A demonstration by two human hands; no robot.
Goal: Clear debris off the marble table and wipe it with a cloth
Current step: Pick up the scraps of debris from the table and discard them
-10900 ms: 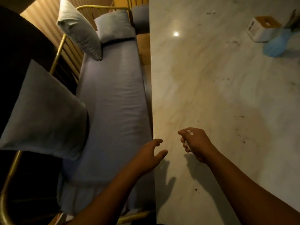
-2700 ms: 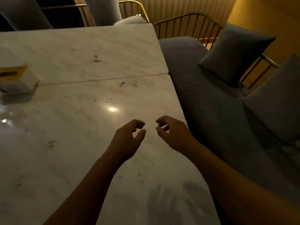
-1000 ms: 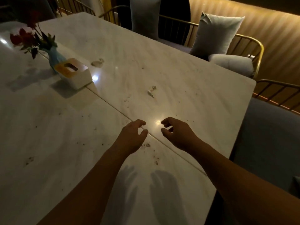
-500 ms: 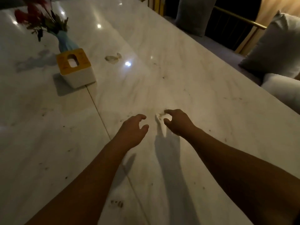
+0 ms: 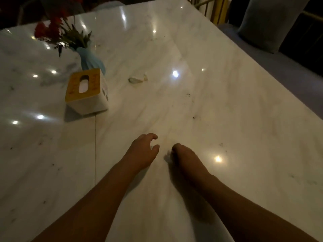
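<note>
Barely begun: right hand (image 5: 183,155) seems to pinch a scrap (image 5: 168,153), left hand (image 5: 142,151) loosely open, empty; wrapper (image 5: 137,79) at eleven o'clock and crumbs (image 5: 194,117) at one lie uncleared on the table (image 5: 244,154), no cloth visible

The marble table (image 5: 227,137) is white and shiny, with bright spots of light on it. A thin line (image 5: 95,154) runs along the top, left of the left hand (image 5: 143,152). Far ahead of that hand, to its left, stands a box of tissues (image 5: 87,91). A blue vase (image 5: 90,62) of red flowers (image 5: 50,30) stands just behind the box. A crumpled scrap (image 5: 137,80) lies far ahead of both hands. Dark crumbs (image 5: 194,117) lie ahead of the right hand (image 5: 185,158), and a small white bit (image 5: 167,155) lies right beside it.
</note>
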